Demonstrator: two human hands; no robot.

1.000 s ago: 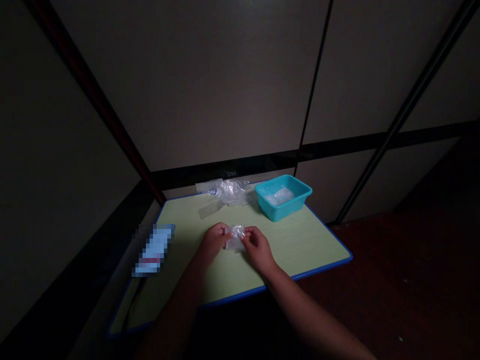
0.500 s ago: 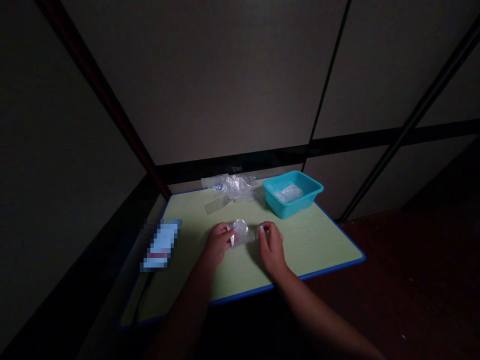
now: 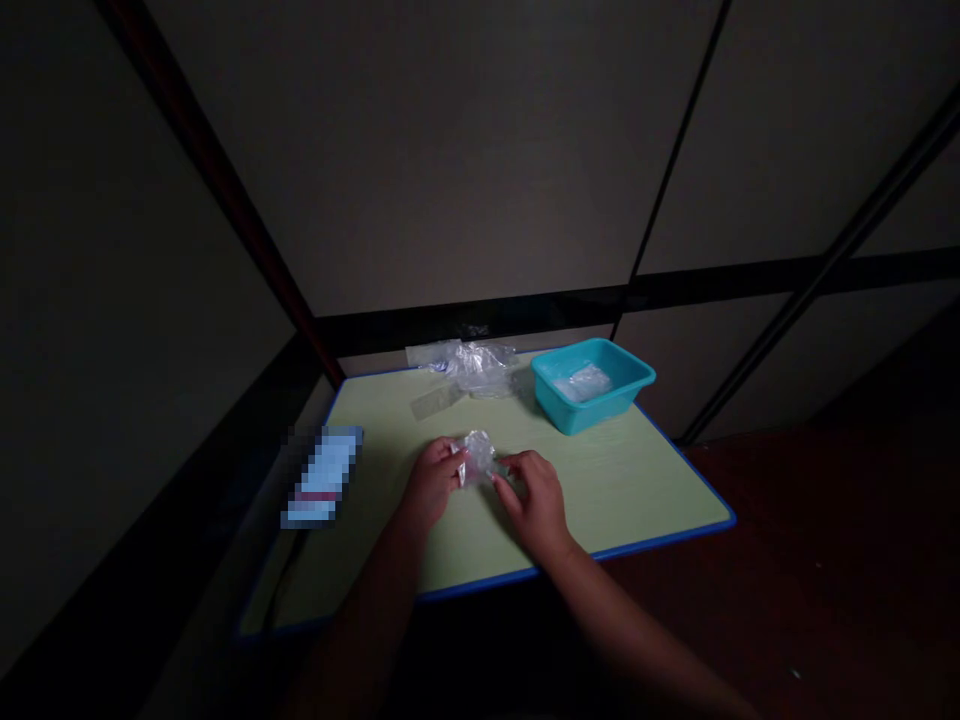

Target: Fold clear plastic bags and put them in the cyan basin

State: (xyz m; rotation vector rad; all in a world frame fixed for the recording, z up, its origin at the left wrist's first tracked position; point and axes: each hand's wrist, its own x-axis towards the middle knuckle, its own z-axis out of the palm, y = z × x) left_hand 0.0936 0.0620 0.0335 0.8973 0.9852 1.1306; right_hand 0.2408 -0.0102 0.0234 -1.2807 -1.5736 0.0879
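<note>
Currently, plastic packet (image 3: 478,452) crumpled, long axis unclear, free edge facing right. Lies over the tabletop (image 3: 622,490), between left hand (image 3: 435,478), pinching its left side, and right hand (image 3: 536,495), fingertips near free edge, grip unclear. Right hand closer to packet than half a second ago.

Bare, rounded forearms (image 3: 619,615) are tapering toward the wrists (image 3: 561,552), and the left hand (image 3: 432,484) and right hand (image 3: 538,503) are likewise showing bare fingers (image 3: 519,461).
</note>
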